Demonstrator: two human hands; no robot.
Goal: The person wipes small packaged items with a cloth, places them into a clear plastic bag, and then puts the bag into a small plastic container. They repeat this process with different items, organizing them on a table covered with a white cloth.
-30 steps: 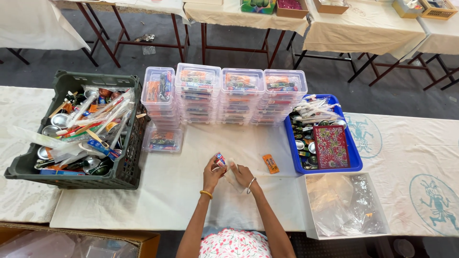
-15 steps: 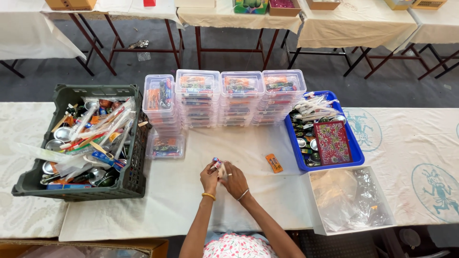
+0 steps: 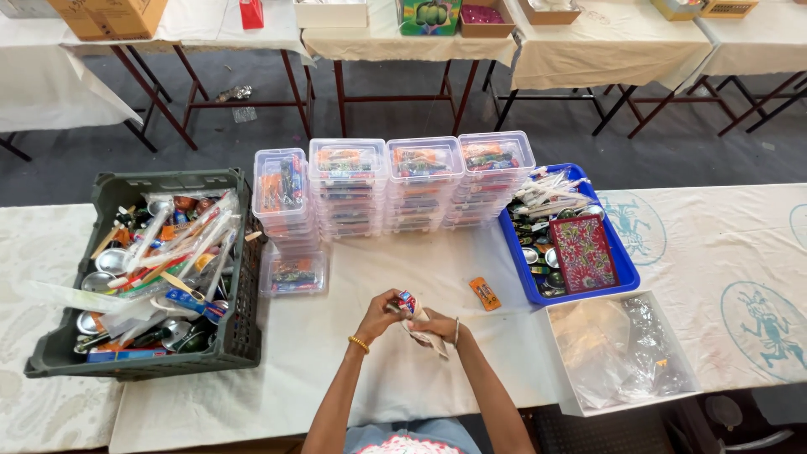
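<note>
Long tables draped in pale cloth fill a hall with a dark grey floor; the near white-clothed table (image 3: 403, 378) carries everything in reach. At its left stands a dark green slatted plastic crate (image 3: 244, 277) heaped with spoons, small metal bowls and bright packets. Farther back runs a row of stacked clear plastic lidded boxes (image 3: 382, 185), each holding colourful small goods, and one single clear box (image 3: 294, 271) lies in front of the leftmost stack. To the right sits a blue plastic tray (image 3: 622, 267) with white wrapped sticks, little tins and a red patterned flat pouch (image 3: 582, 252), and nearer than that a white open box (image 3: 561, 357) full of crumpled clear bags.

Both hands meet over the cloth at the near middle. The left hand (image 3: 380, 315), with a gold bangle at the wrist, pinches a small red, blue and white packet (image 3: 407, 303) between thumb and fingertips, and the right hand (image 3: 435, 324) closes its fingers round a flat pale sachet (image 3: 427, 338) that hangs just under the packet. The step in hand looks like gathering small items into one set, held clear of the table. A small orange packet (image 3: 484, 293) lies loose on the cloth just right of the hands; any further pick calls for one hand to free its fingers while the other keeps both pieces pinched together.
</note>
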